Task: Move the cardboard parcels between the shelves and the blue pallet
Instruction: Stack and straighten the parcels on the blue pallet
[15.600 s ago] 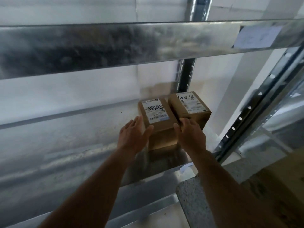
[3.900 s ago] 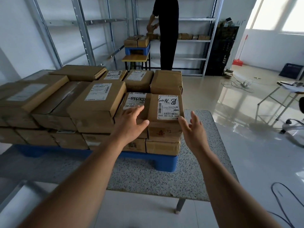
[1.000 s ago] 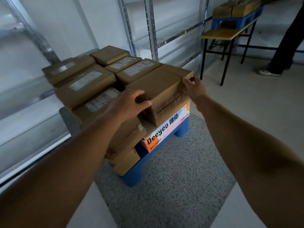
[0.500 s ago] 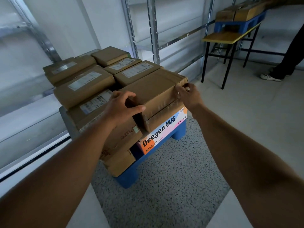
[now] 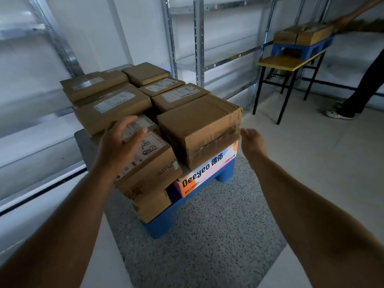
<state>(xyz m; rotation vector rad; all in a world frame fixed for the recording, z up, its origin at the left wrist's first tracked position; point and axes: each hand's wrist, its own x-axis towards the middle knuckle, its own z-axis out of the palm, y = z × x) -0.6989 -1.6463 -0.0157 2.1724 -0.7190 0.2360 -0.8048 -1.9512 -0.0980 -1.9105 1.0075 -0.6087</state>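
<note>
Both hands have let go of the plain parcel [image 5: 199, 119], which now rests atop the stack at the blue pallet's [image 5: 160, 225] near corner. Left hand [image 5: 118, 146] hovers spread over a labelled parcel [image 5: 149, 154]; right hand [image 5: 251, 140] hangs beside the plain one, apparently loose and empty, though blurred. Many parcels are stacked already; the shelves [image 5: 207, 65] behind look bare.

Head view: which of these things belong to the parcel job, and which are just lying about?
Part of the job:
- plain cardboard parcel between the hands
- labelled parcels stacked behind
- blue pallet
- metal shelves
- left hand and right hand, both empty

Just lying about:
- colourful Deeyeo box under the parcel
- yellow-topped table
- another person at the far shelves
</note>
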